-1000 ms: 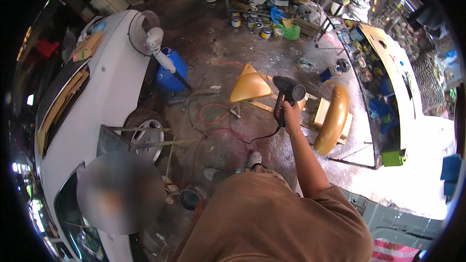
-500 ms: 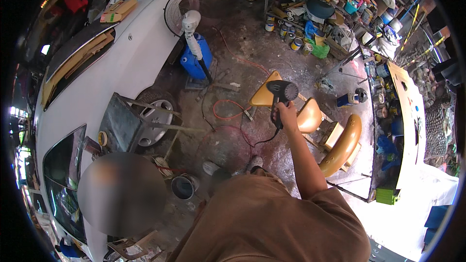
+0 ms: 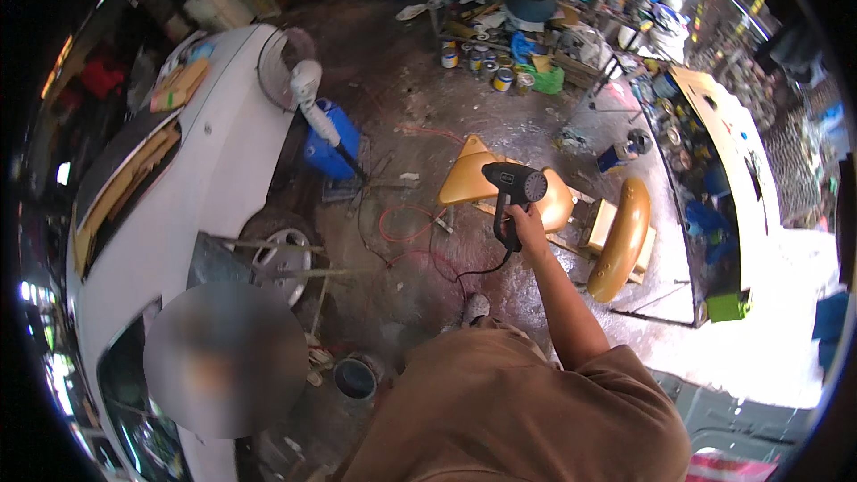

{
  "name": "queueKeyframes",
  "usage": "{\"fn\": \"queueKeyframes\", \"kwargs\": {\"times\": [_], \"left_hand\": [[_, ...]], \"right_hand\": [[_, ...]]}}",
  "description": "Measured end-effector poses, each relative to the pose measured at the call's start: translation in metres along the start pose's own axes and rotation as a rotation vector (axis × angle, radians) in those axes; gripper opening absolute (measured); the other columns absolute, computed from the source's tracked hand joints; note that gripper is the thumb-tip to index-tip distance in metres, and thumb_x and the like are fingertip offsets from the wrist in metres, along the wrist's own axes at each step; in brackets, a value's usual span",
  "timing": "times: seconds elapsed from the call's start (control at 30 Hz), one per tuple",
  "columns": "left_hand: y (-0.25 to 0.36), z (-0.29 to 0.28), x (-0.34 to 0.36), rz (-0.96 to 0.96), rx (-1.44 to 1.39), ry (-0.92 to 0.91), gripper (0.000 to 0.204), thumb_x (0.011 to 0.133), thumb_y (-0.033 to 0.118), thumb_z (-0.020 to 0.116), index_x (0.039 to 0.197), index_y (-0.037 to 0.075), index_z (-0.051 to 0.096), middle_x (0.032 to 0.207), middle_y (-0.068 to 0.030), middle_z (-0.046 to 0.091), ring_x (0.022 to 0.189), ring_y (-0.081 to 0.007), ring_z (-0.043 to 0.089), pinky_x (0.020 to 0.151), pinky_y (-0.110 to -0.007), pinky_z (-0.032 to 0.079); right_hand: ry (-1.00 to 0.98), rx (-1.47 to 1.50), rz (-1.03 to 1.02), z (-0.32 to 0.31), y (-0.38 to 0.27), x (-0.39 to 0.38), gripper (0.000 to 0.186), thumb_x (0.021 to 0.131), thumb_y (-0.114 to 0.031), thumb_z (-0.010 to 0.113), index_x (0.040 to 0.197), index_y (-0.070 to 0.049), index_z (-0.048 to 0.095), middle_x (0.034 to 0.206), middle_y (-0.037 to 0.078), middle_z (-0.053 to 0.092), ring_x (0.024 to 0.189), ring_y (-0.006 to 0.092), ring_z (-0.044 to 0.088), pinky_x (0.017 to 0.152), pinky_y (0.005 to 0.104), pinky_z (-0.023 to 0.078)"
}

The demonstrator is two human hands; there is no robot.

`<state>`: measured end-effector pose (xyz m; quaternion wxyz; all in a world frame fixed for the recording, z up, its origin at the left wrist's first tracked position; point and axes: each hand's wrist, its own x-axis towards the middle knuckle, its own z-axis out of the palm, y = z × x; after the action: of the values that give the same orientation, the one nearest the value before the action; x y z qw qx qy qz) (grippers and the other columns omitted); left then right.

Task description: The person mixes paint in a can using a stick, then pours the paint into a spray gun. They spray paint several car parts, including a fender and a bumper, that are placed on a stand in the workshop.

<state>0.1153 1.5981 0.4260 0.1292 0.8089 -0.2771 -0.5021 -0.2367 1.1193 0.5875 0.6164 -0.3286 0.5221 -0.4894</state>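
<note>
My right hand [image 3: 525, 230] is wrapped round the handle of a black heat gun [image 3: 515, 182], with its round vented back end to the right and its front to the left. The gun is held above gold-painted panels: a triangular panel [image 3: 464, 180] to its left and a rounded panel [image 3: 558, 200] partly behind it. Farther right, a long curved gold fender [image 3: 622, 236] rests on wooden supports [image 3: 600, 225]. A black cord [image 3: 486, 270] runs from the handle toward the floor. My left hand is out of view.
A white car [image 3: 210, 134] stands at left, beside a fan [image 3: 306, 85] and blue plastic drum [image 3: 332, 143]. A bucket [image 3: 355, 378] sits near my feet. An orange hose [image 3: 386, 223] lies looped on the floor. Paint cans [image 3: 503, 80] crowd the back; a pale panel [image 3: 728, 152] lies at right.
My view has shifted, so the car and gold pieces appear farther left. The heat gun, still in my right hand, now overlaps the rounded panel more. Only one shoe shows clearly now.
</note>
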Motion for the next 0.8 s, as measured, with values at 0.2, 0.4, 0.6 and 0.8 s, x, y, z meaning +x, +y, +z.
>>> {"fn": "queueKeyframes", "kwargs": {"times": [0.2,0.4,0.6,0.8], "left_hand": [[0.042,-0.050,0.033,0.084,0.110,-0.097,0.038,0.103,0.034,0.048,0.124,0.003,0.056,0.126,-0.0122,0.055,0.116,-0.0248,0.052,0.097,-0.042,0.042],[0.098,-0.126,0.070,0.163,0.330,-0.195,0.038,0.102,0.032,0.049,0.126,0.003,0.055,0.128,-0.0128,0.055,0.118,-0.0251,0.052,0.099,-0.042,0.041],[0.125,-0.184,0.081,0.195,0.456,-0.210,0.038,0.102,0.030,0.050,0.128,0.003,0.055,0.130,-0.0133,0.054,0.120,-0.0254,0.051,0.100,-0.042,0.041],[0.123,-0.207,0.086,0.223,0.447,-0.219,0.038,0.101,0.027,0.051,0.130,0.003,0.054,0.132,-0.0138,0.054,0.122,-0.0256,0.051,0.102,-0.042,0.040]], "right_hand": [[0.252,0.079,-0.058,-0.042,0.011,-0.007,0.023,0.088,-0.014,0.064,0.104,-0.004,0.051,0.077,0.006,0.061,0.056,0.0154,0.060,0.050,0.0305,0.051],[0.445,0.156,-0.064,-0.052,0.066,-0.039,0.030,0.086,-0.013,0.065,0.108,-0.002,0.049,0.074,0.007,0.060,0.053,0.0162,0.058,0.048,0.0309,0.048],[0.440,0.081,0.007,-0.007,0.087,-0.090,0.045,0.084,-0.022,0.063,0.121,0.001,0.053,0.086,0.012,0.065,0.072,0.0219,0.064,0.067,0.0371,0.052],[0.306,-0.099,-0.040,0.047,0.113,-0.120,0.057,0.083,-0.028,0.066,0.127,0.005,0.053,0.096,0.019,0.070,0.082,0.0305,0.068,0.079,0.0420,0.053]]}}
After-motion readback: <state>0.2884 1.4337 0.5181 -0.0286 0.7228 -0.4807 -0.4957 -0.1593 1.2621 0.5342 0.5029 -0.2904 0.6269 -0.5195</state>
